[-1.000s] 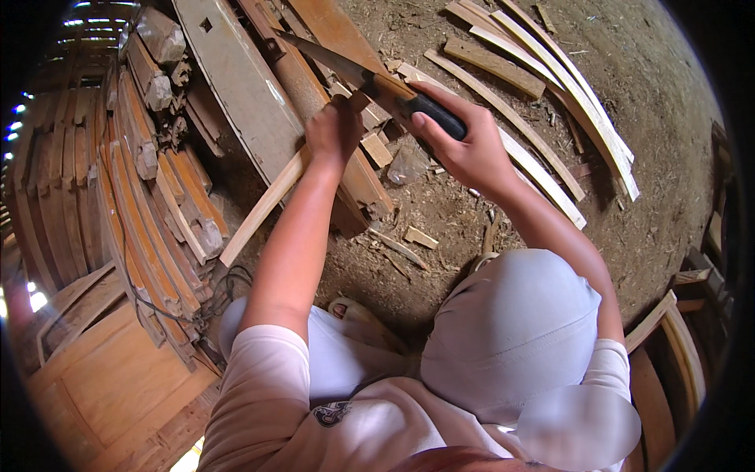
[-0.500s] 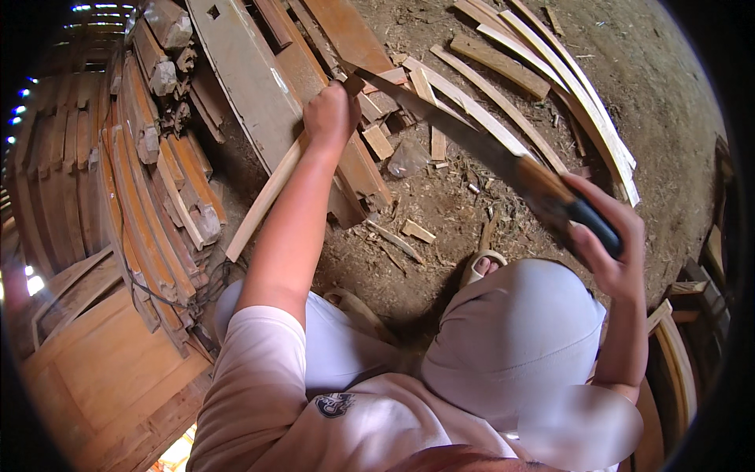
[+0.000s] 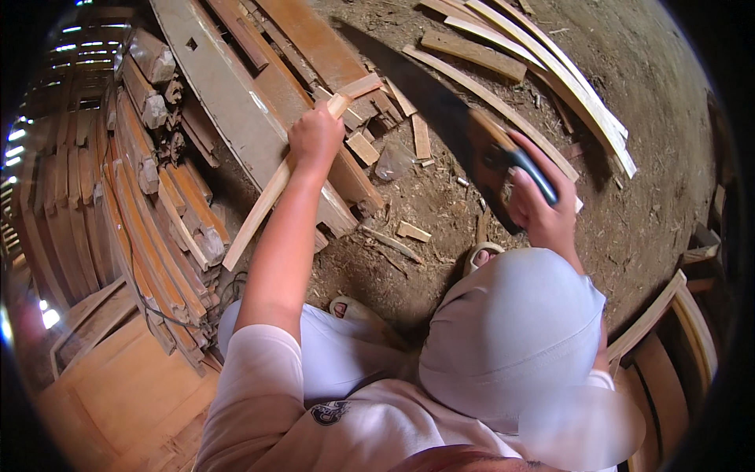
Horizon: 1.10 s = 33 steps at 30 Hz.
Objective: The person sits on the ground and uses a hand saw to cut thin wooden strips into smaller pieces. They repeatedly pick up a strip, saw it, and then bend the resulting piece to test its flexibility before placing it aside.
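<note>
My left hand (image 3: 317, 140) is closed around a narrow pale wooden strip (image 3: 271, 200), pressing it over the stacked boards. One end of the strip sticks out just past my fist; the other slants down toward my left forearm. My right hand (image 3: 543, 193) grips the dark handle of a handsaw (image 3: 429, 98). Its wide dark blade points up and left, apart from the strip in the picture. A short reddish wood piece (image 3: 362, 85) lies beside the strip's far end.
Wide brown and grey boards (image 3: 224, 94) lie under the strip. Stacked timber (image 3: 149, 228) rises on the left above a wooden panel (image 3: 126, 377). Long curved slats (image 3: 562, 75) and offcuts (image 3: 413, 230) lie on the dirt floor. More wood pieces (image 3: 664, 370) stand at right.
The saw has come away from the strip's far end, and my right hand has moved left and up. My left hand still holds the strip, whose pale end now shows.
</note>
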Each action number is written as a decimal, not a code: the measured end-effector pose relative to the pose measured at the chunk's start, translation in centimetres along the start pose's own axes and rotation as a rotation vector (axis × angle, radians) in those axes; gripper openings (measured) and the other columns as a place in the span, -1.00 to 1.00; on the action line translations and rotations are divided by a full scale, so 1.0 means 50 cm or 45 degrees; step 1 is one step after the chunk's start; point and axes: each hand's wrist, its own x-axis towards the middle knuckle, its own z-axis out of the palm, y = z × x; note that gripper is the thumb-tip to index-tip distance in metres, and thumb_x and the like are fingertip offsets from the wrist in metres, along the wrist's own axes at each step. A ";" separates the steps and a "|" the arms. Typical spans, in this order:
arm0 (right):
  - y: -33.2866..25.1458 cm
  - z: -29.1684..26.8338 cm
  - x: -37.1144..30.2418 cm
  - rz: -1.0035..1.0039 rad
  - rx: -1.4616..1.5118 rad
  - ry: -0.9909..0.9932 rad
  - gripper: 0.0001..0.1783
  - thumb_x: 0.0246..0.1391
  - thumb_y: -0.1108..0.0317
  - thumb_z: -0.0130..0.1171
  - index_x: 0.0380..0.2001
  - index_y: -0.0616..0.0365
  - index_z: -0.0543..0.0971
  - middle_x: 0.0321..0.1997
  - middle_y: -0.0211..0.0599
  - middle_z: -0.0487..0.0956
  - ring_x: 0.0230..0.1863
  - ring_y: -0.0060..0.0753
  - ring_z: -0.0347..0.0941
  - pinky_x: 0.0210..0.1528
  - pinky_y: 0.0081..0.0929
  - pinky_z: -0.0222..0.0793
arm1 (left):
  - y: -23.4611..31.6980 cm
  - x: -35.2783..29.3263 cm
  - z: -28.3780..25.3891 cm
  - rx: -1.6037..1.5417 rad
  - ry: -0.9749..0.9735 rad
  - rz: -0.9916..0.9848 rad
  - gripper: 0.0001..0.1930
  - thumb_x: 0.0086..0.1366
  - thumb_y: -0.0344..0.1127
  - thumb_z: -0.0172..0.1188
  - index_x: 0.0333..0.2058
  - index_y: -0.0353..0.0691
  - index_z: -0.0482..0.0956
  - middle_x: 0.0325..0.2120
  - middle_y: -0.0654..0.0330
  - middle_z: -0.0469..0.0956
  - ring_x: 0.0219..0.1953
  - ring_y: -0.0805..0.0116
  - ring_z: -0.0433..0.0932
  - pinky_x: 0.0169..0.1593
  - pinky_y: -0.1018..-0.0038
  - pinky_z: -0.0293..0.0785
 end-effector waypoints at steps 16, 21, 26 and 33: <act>0.250 0.029 0.151 0.115 0.218 0.052 -0.55 0.31 0.32 0.31 0.22 0.17 0.57 -0.31 -0.36 0.59 -0.34 -0.61 0.48 -0.31 -0.53 0.38 | -0.028 -0.045 -0.006 -0.268 -0.102 0.454 -0.64 0.23 -0.13 0.38 -0.11 -0.20 0.59 -0.40 -0.13 0.69 -0.32 -0.21 0.69 -0.21 -0.01 0.63; 0.351 -0.021 0.164 0.014 -0.578 0.187 -0.60 0.24 0.29 0.36 0.13 0.12 0.66 -0.13 -0.18 0.67 -0.16 -0.39 0.58 -0.02 -0.43 0.49 | -0.021 -0.101 -0.007 -0.254 -0.181 0.644 -0.45 0.14 -0.25 0.43 0.12 -0.17 0.54 -0.28 -0.10 0.69 -0.24 -0.13 0.70 -0.14 0.08 0.65; 0.295 0.044 0.152 -0.737 -1.404 0.236 -0.69 0.22 0.21 0.31 -0.07 0.17 0.70 -0.01 0.01 0.61 -0.05 0.07 0.54 0.03 -0.09 0.46 | 0.026 -0.158 -0.016 -0.168 -0.256 0.832 -0.34 0.05 -0.26 0.47 0.16 -0.17 0.50 -0.23 0.04 0.70 -0.25 0.02 0.72 -0.19 0.14 0.65; 0.253 0.100 0.104 0.212 -0.167 -0.280 -0.57 0.52 0.11 -0.02 -0.31 0.26 0.54 -0.50 -0.46 0.44 -0.42 -0.60 0.30 -0.32 -0.44 0.31 | 0.101 -0.205 -0.049 -0.319 -0.251 0.909 -0.35 0.01 -0.28 0.47 0.14 -0.18 0.52 -0.27 0.04 0.70 -0.27 0.01 0.72 -0.22 0.17 0.66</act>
